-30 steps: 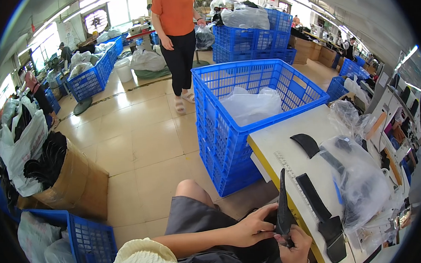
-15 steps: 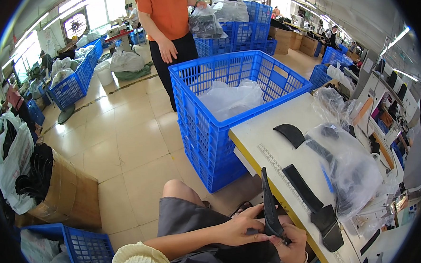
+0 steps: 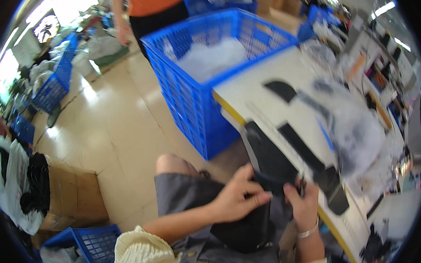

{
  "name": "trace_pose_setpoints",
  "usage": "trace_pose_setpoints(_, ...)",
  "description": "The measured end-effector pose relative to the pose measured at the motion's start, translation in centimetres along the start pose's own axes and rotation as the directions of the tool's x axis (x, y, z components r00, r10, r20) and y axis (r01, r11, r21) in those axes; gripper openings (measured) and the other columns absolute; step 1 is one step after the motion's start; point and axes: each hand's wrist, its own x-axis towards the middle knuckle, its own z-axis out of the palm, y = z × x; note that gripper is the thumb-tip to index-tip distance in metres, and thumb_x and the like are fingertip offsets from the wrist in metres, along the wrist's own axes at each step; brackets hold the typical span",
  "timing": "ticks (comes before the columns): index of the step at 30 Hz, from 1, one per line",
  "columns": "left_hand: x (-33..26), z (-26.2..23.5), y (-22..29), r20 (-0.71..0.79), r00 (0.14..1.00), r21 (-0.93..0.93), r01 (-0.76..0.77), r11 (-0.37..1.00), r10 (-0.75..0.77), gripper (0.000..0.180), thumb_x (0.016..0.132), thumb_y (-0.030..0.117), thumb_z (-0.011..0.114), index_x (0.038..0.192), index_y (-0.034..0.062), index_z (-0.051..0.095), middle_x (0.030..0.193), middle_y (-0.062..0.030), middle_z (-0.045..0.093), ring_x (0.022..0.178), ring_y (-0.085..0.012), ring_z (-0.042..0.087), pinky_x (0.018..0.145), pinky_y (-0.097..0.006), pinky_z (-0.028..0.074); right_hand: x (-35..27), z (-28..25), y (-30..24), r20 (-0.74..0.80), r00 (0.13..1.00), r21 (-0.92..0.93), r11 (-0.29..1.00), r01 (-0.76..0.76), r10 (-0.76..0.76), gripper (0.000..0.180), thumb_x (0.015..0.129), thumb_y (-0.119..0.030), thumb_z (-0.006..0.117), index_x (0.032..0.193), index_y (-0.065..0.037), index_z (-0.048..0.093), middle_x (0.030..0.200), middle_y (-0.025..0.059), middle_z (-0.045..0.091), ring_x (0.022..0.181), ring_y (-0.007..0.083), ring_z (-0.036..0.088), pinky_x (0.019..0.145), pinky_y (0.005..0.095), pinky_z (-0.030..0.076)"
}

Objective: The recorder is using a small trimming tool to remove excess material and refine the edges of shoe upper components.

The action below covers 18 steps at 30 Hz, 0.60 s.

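Hidden or blurred: the whole frame is smeared by motion; the far end of the white worktable [image 3: 246, 94] dissolves into a pale haze of clear plastic bags [image 3: 358, 133], and the shelves behind them cannot be read.
Cut off: a person in an orange top and black trousers [image 3: 154, 10] stands at the upper edge, seen only from the chest down.
Piece in hand: a long, flat, black strip of stiff material [image 3: 269, 159] (matte, rounded at its far end) rises from the lap and leans against the table's near edge, its lower end lost in a dark bundle [image 3: 244, 225] on the grey skirt.
Left hand [image 3: 235, 197]: fingers curled over the strip's lower end, pressing it from the left; the grip reads as closed on it.
Right hand [image 3: 302, 205]: wearing a silver bracelet, thumb and fingers pinched on the same strip from the right; what else it may hold is too blurred to tell.
On the table: several more black strips and curved black pieces [image 3: 299, 146], lying apart from one another.
Large blue plastic lattice crate [image 3: 194, 99]: stands on the tiled floor touching the table's end, holding crumpled white plastic bags [image 3: 211, 57].
Cardboard box [image 3: 68, 191]: at left, stuffed with black and white bundles.
Small blue basket [image 3: 90, 242]: lower left, with a pale bag inside.
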Motion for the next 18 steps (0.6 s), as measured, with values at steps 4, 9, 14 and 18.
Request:
trace_pose_setpoints(4, -0.3, -0.8, 1.5, -0.114, 0.991, -0.061, 0.066, 0.996, -0.073, 0.017, 0.079, 0.017, 0.073, 0.081, 0.0001, 0.068, 0.090, -0.0127, 0.052, 0.087, -0.0256, 0.052, 0.076, -0.033, 0.041, 1.3, 0.6, -1.4, 0.179, 0.980, 0.066, 0.993, -0.100, 0.087, 0.021, 0.078, -0.015, 0.072, 0.084, 0.001, 0.060, 0.060, -0.0003, 0.050, 0.056, 0.0048, 0.044, 0.048, 0.0231, 0.033)
trace_pose_setpoints(9, -0.8, -0.2, 1.2, -0.176, 0.977, -0.164, 0.090, 0.982, -0.119, 0.019, 0.077, 0.018, 0.075, 0.079, 0.0003, 0.069, 0.082, -0.0100, 0.049, 0.079, -0.0222, 0.051, 0.069, -0.031, 0.040, -0.9, 0.9, -1.5, -0.149, 0.933, -0.131, 0.941, 0.311, -0.329, 0.026, 0.076, -0.014, 0.073, 0.095, -0.002, 0.060, 0.076, 0.0026, 0.055, 0.064, 0.0072, 0.048, 0.049, 0.0235, 0.035)
trace_pose_setpoints(14, -1.6, -0.1, 1.8, -0.114, 0.974, -0.073, 0.186, 0.980, -0.194, 0.021, 0.077, 0.019, 0.075, 0.079, -0.0004, 0.069, 0.087, -0.0109, 0.052, 0.080, -0.0210, 0.053, 0.069, -0.029, 0.041, -4.2, -0.2, -0.5, 0.149, 0.585, -0.726, 0.314, 0.612, -0.798, 0.034, 0.073, -0.011, 0.072, 0.105, -0.006, 0.063, 0.078, 0.0043, 0.056, 0.053, 0.0147, 0.047, 0.045, 0.0219, 0.038)
trace_pose_setpoints(18, -2.3, 0.3, 2.0, -0.164, 0.981, -0.104, 0.088, 0.991, -0.105, 0.021, 0.075, 0.017, 0.077, 0.078, -0.0024, 0.068, 0.097, -0.0138, 0.055, 0.086, -0.0221, 0.056, 0.073, -0.028, 0.043, -4.1, 0.1, -0.5, 0.187, 0.635, -0.758, 0.301, 0.579, -0.750, 0.031, 0.073, -0.015, 0.074, 0.102, -0.008, 0.065, 0.075, 0.0024, 0.056, 0.050, 0.0128, 0.046, 0.042, 0.0217, 0.036)
